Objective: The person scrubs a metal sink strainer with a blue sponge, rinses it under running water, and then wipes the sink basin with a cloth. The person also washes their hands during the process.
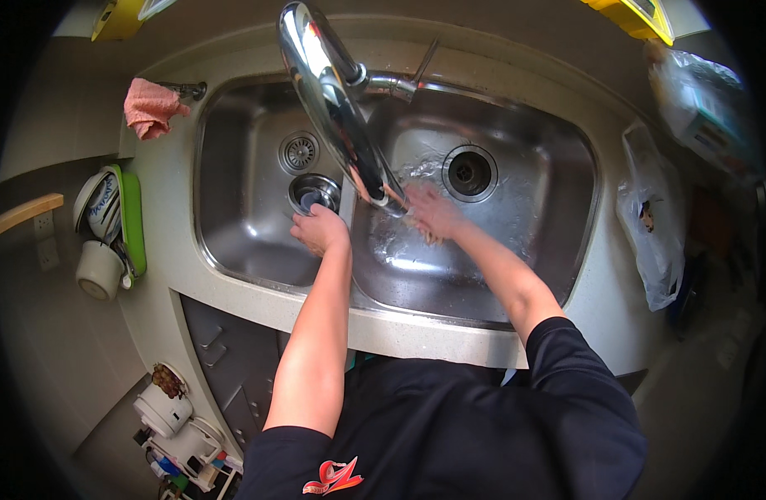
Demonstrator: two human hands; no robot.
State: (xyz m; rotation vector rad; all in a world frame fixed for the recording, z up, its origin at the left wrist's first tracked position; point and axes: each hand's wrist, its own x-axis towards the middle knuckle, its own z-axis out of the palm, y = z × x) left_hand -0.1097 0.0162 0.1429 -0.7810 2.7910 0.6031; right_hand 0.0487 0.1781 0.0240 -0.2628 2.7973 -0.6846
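My left hand [323, 230] grips the near rim of a small round stainless steel container [317, 183]. It is tilted over the left basin [233, 225], close to the divider, and its inside is partly hidden. In the right basin [470, 269], my right hand [434, 212] is under the spout of the chrome faucet [339, 112]. That hand is blurred, and whether its fingers hold anything is unclear. Water splashes over the basin floor around it. Beyond my right hand is the uncovered drain [470, 174], while a slotted strainer [299, 152] covers the left drain.
A pink cloth [151, 107] hangs at the left counter corner. Below it, a green dish rack [131, 219] holds bowls and a white mug [100, 270]. At right lies a clear plastic bag [651, 231]. The faucet lever [425, 59] rises behind the basins.
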